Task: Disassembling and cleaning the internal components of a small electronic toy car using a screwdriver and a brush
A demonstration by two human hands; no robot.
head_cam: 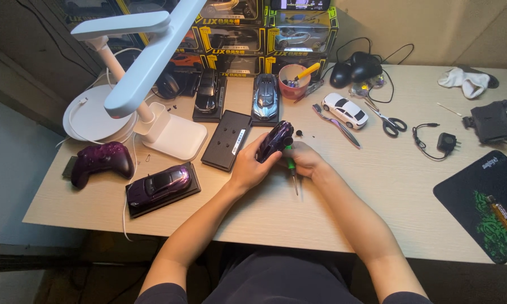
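Observation:
My left hand (248, 166) grips a dark purple model car (276, 139), held tilted above the middle of the desk. My right hand (305, 160) is closed around a small green-handled screwdriver (292, 169); its shaft points down toward me and its handle end sits against the car. The two hands touch each other around the car. An upturned black display base (227, 139) lies just left of my left hand.
A white desk lamp (146, 84) stands at the left. A purple game controller (100, 160) and a purple car on a base (162, 186) lie in front of it. A white model car (345, 110), scissors (387, 121), a red cup (293, 81), boxed cars (265, 34) and a mouse pad (487, 202) are around.

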